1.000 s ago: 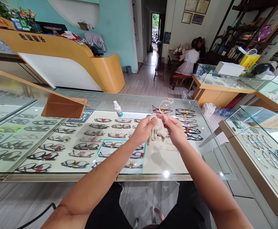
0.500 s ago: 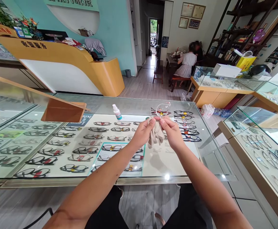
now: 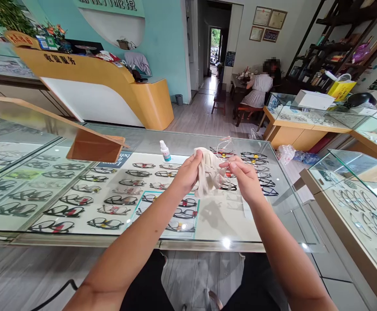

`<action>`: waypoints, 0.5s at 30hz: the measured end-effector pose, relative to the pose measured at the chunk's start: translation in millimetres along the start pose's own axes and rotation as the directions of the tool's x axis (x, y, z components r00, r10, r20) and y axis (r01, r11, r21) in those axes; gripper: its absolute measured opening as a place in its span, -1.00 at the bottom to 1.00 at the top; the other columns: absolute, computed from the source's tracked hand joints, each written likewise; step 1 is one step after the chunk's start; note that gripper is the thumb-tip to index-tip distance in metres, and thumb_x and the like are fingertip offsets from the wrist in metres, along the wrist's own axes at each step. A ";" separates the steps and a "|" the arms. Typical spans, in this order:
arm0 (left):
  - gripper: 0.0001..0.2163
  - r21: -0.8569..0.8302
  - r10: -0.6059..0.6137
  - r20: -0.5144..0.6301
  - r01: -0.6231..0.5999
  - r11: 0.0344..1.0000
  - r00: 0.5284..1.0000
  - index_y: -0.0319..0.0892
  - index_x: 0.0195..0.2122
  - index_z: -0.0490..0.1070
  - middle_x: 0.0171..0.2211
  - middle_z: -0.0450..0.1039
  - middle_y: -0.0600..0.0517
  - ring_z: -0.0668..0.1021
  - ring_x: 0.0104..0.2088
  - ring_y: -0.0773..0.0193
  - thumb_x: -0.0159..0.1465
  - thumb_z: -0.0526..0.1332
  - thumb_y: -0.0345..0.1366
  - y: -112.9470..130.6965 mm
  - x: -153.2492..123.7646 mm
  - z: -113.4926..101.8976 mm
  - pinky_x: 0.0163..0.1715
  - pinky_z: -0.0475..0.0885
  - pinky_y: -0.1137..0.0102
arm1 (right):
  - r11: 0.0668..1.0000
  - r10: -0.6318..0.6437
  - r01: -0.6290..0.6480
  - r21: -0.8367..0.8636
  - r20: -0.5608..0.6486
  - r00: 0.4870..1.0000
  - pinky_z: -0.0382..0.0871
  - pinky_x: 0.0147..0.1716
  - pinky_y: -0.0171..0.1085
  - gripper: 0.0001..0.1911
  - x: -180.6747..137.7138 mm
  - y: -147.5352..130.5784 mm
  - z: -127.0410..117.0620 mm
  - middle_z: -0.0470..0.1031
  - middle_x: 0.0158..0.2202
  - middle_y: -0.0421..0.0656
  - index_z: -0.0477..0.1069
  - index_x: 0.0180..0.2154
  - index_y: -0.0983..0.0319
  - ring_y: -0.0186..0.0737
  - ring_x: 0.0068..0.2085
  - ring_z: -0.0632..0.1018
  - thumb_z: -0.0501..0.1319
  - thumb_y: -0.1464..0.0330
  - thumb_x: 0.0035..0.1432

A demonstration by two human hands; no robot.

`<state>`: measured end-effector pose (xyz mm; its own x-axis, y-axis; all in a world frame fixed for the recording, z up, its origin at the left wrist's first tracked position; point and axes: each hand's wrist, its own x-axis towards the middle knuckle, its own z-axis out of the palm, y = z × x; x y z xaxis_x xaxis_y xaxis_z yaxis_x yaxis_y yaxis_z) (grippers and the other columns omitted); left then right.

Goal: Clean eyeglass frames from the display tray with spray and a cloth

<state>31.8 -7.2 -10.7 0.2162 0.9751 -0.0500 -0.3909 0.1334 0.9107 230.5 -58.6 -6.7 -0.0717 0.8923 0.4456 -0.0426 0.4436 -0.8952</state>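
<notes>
My left hand (image 3: 190, 172) is closed on a crumpled cream cleaning cloth (image 3: 207, 175), which hangs down over the glass counter. Between the thumb and fingers of my right hand (image 3: 245, 176) is a pair of clear-framed eyeglasses (image 3: 224, 141), beside the cloth. Part of the frame rises above the hands; the cloth and fingers hide some of the rest. A small white spray bottle (image 3: 165, 151) with a teal label stands upright on the counter, left of and beyond my left hand.
Under the glass top of the display counter (image 3: 220, 224) lie rows of eyeglasses. A wooden-framed mirror or stand (image 3: 94, 144) is at the left. Another glass case (image 3: 356, 185) stands at the right. Farther back, two people sit at a table near a yellow cash desk (image 3: 152, 101).
My hands have moved apart. The cloth has spread out higher in my left hand, and my right hand has shifted right with its fingers on the eyeglasses. The view has shifted slightly.
</notes>
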 end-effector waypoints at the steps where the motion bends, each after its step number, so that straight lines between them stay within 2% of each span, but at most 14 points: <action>1: -0.34 -0.025 -0.016 0.001 0.016 1.000 1.000 -0.21 -0.09 0.62 -0.25 0.71 -0.09 0.73 -0.10 -0.01 0.11 0.49 0.33 1.2 0.3 -0.2 -0.04 0.63 0.20 | 1.000 0.019 -0.019 -0.010 0.027 0.999 0.31 0.03 -0.13 -0.67 -0.3 -1.6 0.3 0.43 -0.19 -0.12 0.78 -0.15 0.05 -0.10 -0.08 0.45 0.30 0.06 0.43; 5: -0.39 -0.067 -0.037 0.063 0.042 0.997 0.997 -0.22 -0.11 0.64 -0.20 0.73 -0.13 0.74 -0.09 0.00 0.15 0.49 0.28 4.3 0.5 -0.6 -0.06 0.64 0.23 | 0.991 0.131 -0.127 -0.045 0.109 0.985 0.29 -0.11 -0.16 -0.64 -1.0 -5.4 3.6 0.41 -0.29 -0.15 0.78 -0.21 0.10 -0.15 -0.20 0.43 0.32 0.03 0.40; 9: -0.46 -0.090 -0.042 0.150 0.056 0.994 0.988 -0.24 -0.11 0.68 -0.15 0.74 -0.14 0.74 -0.10 0.01 0.19 0.51 0.19 9.8 -2.9 0.3 -0.13 0.64 0.28 | 0.982 0.187 -0.182 -0.052 0.120 0.975 0.26 -0.18 -0.19 -0.58 0.0 -5.0 6.3 0.34 -0.38 -0.19 0.77 -0.22 0.16 -0.19 -0.27 0.38 0.34 -0.02 0.36; 15: -0.55 -0.166 -0.044 0.268 0.091 0.982 0.962 -0.22 0.02 0.68 -0.09 0.74 -0.11 0.74 -0.12 0.13 0.14 0.61 -0.15 16.0 -3.5 -3.7 -0.16 0.60 0.41 | 0.983 0.180 -0.176 -0.061 0.073 0.981 0.27 -0.20 -0.19 -0.54 1.7 -4.8 5.3 0.35 -0.41 -0.19 0.76 -0.24 0.18 -0.20 -0.29 0.36 0.33 -0.05 0.35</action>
<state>21.5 -7.8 2.5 0.4649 0.8851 0.0220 -0.5127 0.2489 0.8217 225.3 -59.7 -1.6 -0.1512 0.9491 0.2761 0.0313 0.2838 -0.9584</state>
